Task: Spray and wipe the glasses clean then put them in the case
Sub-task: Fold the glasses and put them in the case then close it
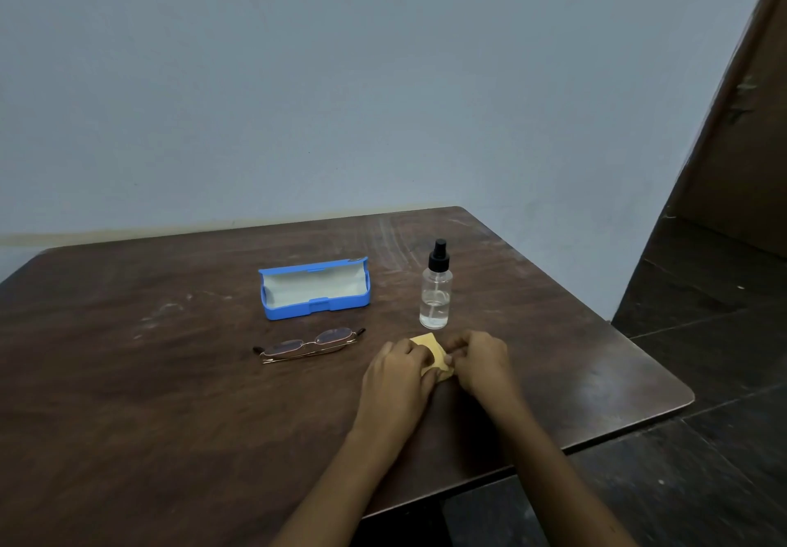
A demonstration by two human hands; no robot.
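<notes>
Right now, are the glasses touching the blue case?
Apart. The head view shows bare table between the glasses and the open blue case.

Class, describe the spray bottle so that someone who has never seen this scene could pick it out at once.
Find the dark wooden table and look toward its right side. Right of the open blue case, just beyond the left hand and right hand holding a yellow cloth, stands the spray bottle. It is the only upright thing: clear, with a black spray top.
</notes>
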